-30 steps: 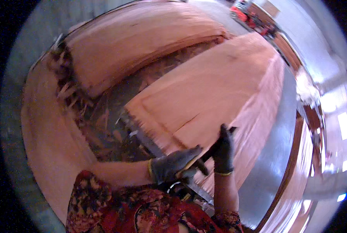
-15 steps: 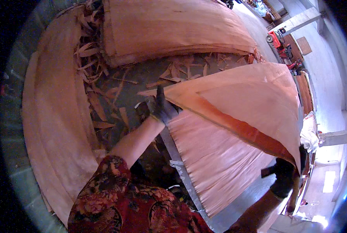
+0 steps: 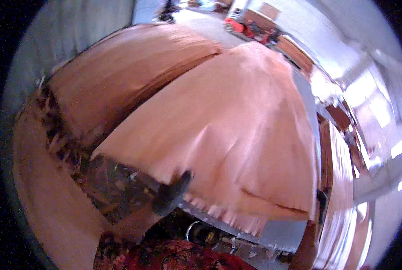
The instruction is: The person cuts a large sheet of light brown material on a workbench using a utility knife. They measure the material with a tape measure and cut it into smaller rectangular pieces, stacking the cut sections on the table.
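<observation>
A large, thin, reddish wood veneer sheet (image 3: 201, 130) spreads out in front of me, its near edge lifted and rippled. My left hand (image 3: 170, 197), in a dark glove and blurred, pinches the near left edge with the thumb on top. At the near right corner is my right hand (image 3: 321, 200), also dark-gloved and closed on the edge; most of it is hidden. Beneath the held sheet, the ragged edge of another veneer layer (image 3: 228, 216) shows on a grey metal table (image 3: 279, 234).
A veneer stack (image 3: 133, 67) lies beyond to the left, another (image 3: 47, 180) along my left side. Veneer scraps (image 3: 63, 144) litter the gap between them. More sheets (image 3: 338, 193) stand at the right. A red wheeled machine (image 3: 234, 26) is far back.
The veneer sheet, folded over before, now lies spread out across the table. My view has turned to the right, and both hands appear lower and nearer to me.
</observation>
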A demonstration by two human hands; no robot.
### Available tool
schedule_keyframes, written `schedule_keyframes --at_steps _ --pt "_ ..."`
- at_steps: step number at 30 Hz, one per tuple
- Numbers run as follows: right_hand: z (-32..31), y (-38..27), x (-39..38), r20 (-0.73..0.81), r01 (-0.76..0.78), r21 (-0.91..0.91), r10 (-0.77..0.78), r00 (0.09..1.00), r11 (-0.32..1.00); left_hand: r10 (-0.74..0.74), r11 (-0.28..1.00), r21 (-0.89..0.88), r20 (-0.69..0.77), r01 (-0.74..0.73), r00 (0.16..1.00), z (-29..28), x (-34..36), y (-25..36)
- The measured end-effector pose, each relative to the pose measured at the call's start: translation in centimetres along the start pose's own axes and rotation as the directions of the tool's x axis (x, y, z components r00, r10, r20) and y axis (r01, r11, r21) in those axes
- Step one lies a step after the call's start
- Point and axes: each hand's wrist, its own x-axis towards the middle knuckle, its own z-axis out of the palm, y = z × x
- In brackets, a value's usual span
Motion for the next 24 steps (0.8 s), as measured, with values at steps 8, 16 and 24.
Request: schedule_keyframes --at_steps 8,16,24 --pt "-0.8 9.4 -18.1 0.118 -0.471 0.843 0.764 0.634 0.261 -0.138 0.988 -0.108 -0.346 0.107 0.928 -3.4 -14.4 -10.5" --pt "-2.2 7.8 -28.0 0.023 -0.609 0.723 0.87 0.492 0.325 -0.181 0.972 0.047 -0.482 0.231 0.857 -0.3 -18.7 -10.7" --pt "-2.0 12.4 -33.1 -0.034 -0.577 0.772 0.924 0.381 0.267 -0.248 0.729 0.611 -0.185 0.309 0.951 3.3 -16.6 -14.7"
